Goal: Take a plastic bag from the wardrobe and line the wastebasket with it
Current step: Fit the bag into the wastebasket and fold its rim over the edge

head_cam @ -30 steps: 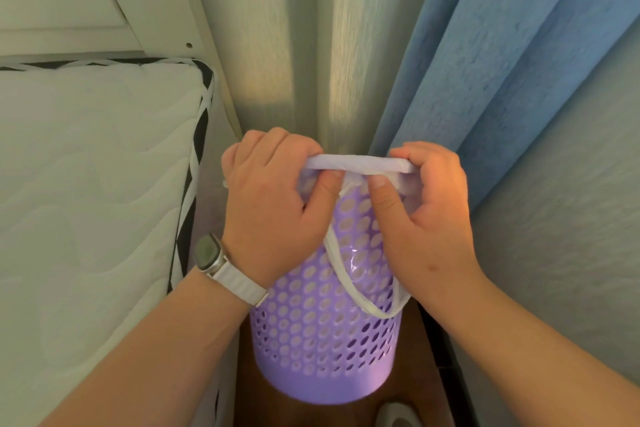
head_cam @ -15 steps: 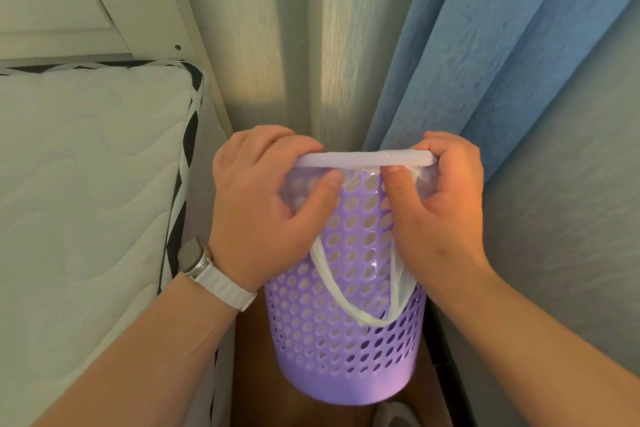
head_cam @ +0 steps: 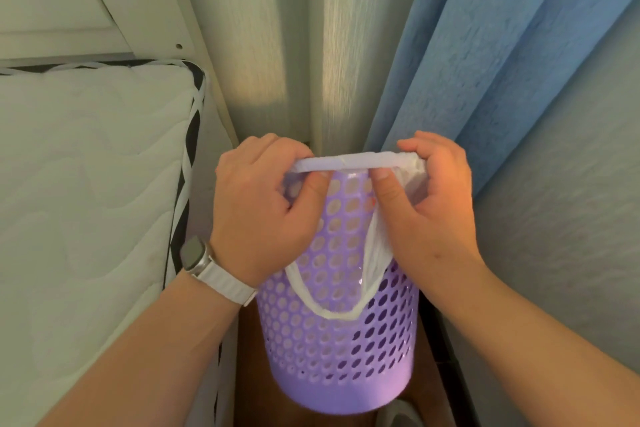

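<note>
Found basket [head_cam: 341,354] upright on floor [head_cam: 248,378] at 6 o'clock, mattress [head_cam: 86,184] at 9, curtain [head_cam: 502,62] at 1. Observed bag [head_cam: 349,163] stretched over rim, showing through upper holes, handle loop [head_cam: 334,315] hanging outside. Noted left hand [head_cam: 259,215] and right hand [head_cam: 427,208] each pinching bag at rim.

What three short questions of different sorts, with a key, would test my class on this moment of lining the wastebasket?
1. True or false: the left hand and the right hand both pinch the white plastic bag at the top edge of the purple wastebasket.
2. Pick one: the bag's handle loop hangs (A) inside the wastebasket, (B) down its outer wall, (C) tucked under its base.
3. Fill in: the watch sits on the ____ wrist.

Key: 1 true; 2 B; 3 left.
</note>
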The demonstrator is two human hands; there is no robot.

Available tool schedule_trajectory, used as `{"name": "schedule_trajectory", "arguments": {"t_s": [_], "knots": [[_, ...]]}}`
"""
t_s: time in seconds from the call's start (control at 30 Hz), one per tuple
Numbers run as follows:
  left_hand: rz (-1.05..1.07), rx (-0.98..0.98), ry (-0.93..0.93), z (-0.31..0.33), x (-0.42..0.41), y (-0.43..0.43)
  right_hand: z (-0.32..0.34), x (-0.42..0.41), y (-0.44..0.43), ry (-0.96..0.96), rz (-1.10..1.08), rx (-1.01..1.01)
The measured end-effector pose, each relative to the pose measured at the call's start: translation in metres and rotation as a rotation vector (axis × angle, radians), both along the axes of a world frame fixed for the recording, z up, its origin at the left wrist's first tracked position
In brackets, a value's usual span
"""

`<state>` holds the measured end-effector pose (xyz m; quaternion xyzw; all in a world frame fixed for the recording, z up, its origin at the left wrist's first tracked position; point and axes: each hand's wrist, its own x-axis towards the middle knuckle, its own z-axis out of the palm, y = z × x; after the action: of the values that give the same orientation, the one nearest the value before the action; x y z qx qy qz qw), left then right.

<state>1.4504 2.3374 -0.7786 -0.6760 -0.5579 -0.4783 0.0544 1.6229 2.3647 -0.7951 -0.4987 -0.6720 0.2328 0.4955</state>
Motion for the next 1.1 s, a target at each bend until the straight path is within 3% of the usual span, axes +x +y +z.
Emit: {"name": "schedule_trajectory", "arguments": {"t_s": [0.13,0.3,0.57,0.9,1.1], "knots": [[-0.044,-0.029,-0.158,0.0,-0.005,0.001,0.004,0.003,0.003,0.076,-0.027,-0.036],[-0.103,-0.06,-0.211,-0.002,-0.006,0.001,0.005,0.002,0.002,0.044,-0.015,0.036],[-0.016,0.006,0.178,0.008,0.017,-0.007,0.002,-0.003,-0.002,-0.044,-0.024,0.161],[-0.114,-0.05,0.23,-0.001,0.004,-0.002,-0.006,-0.004,-0.003,-0.146,-0.008,0.093],[-0.023,-0.06,0.203,-0.006,-0.003,0.003,-0.003,-0.007,-0.008,-0.104,0.043,0.057]]}}
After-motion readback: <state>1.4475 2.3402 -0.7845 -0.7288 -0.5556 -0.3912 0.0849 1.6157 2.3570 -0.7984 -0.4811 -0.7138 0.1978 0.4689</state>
